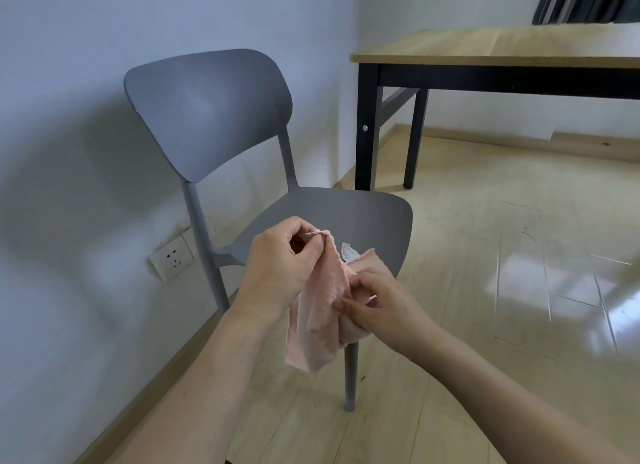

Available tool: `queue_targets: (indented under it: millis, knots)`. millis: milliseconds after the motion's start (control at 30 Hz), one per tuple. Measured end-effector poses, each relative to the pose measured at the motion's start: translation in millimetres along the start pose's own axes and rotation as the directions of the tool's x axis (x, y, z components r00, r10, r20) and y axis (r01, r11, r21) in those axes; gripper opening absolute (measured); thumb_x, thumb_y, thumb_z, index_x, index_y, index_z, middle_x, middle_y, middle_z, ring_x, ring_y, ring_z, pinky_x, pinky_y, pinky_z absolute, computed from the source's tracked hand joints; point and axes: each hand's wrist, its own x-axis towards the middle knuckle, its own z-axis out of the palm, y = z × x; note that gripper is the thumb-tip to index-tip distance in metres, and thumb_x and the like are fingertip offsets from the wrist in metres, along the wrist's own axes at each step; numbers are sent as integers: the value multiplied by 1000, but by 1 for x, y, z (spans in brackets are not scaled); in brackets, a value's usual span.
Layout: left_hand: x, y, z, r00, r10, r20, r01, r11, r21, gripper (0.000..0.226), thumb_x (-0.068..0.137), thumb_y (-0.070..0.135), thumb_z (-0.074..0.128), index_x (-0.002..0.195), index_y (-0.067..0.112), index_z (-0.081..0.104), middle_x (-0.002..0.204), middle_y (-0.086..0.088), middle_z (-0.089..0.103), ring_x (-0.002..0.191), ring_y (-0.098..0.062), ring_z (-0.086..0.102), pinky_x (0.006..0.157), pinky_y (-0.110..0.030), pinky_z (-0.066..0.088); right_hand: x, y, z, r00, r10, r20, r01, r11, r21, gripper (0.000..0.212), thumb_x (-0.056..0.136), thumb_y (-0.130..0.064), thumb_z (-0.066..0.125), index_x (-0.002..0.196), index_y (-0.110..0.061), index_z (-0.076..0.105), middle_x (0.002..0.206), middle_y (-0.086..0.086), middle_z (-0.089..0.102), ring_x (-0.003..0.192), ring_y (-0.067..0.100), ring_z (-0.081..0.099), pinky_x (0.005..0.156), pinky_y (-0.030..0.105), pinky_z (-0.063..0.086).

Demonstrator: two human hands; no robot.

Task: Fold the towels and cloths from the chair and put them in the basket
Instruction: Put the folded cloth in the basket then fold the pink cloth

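Pink cloth point(320, 311) pinched by both hands above grey chair point(332, 217), table point(498, 53) beyond.

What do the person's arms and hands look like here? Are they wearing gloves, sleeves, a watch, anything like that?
Nothing is worn that the picture shows. The left hand and right hand are bare, without gloves, and no rings show. Both forearms are uncovered from the wrists down to the bottom edge of the picture: no sleeves, watch, bracelet or strap in sight. Above that, they are out of view.
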Motion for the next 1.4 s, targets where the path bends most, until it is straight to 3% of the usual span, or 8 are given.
queue_targets:
  millis: [100,333,567,667,867,1000,1167,1400]
  knots:
    - [0,-2,-2,1000,26,-17,-25,998,51,12,89,21,66,77,22,65,66,12,62,63,-5,57,59,-13,44,2,1,-1,997,-25,-79,23,999,-35,18,84,-10,66,73,4,63,69,9,59,70,16,52,62,20,40]
    - [6,-3,-24,993,40,114,-91,867,490,24,89,36,57,75,17,61,68,6,60,72,-16,55,56,-30,42,5,-19,-46,963,146,-227,-154,988,-16,20,77,-5,64,60,-12,55,52,-9,43,48,3,37,46,11,31]
    - [26,50,-72,974,43,221,-195,654,731,27,93,39,41,89,22,62,90,3,64,81,-20,55,58,-29,35,14,-103,-101,995,-17,-100,-15,951,-309,16,79,-9,62,65,-10,53,62,-4,46,56,9,38,50,16,30]
    - [36,83,-95,979,114,167,-202,619,759,31,93,35,40,76,18,61,81,-1,60,74,-21,51,59,-29,35,14,-138,-119,996,-80,-48,49,884,-466,12,78,-11,61,71,-3,55,64,-3,45,56,9,36,50,20,29]
    - [46,137,-141,984,163,78,-173,725,667,48,86,36,56,47,13,41,47,-2,41,52,-23,43,47,-26,26,2,-188,-154,992,-119,-35,78,820,-567,13,87,-16,54,78,-15,63,73,-6,56,65,8,50,58,19,40]
    - [42,160,-163,973,217,74,-219,789,573,60,87,46,60,45,16,29,41,2,27,44,-16,29,45,-27,21,-7,-205,-169,992,-89,-88,64,967,-248,20,94,-9,49,87,-4,68,82,5,68,74,14,67,72,21,55]
    - [30,187,-168,925,373,75,-309,620,721,58,92,43,53,48,14,29,46,0,28,44,-14,26,44,-29,17,-11,-220,-169,988,-58,-142,77,988,137,21,90,0,43,78,1,61,66,6,57,60,13,54,68,26,53]
    - [32,182,-171,906,418,59,-341,642,687,25,88,22,46,77,7,62,86,-4,62,74,-23,57,65,-34,47,-6,-222,-169,945,-201,-258,126,952,-280,28,93,-13,36,65,-12,43,64,0,41,59,12,35,58,29,31]
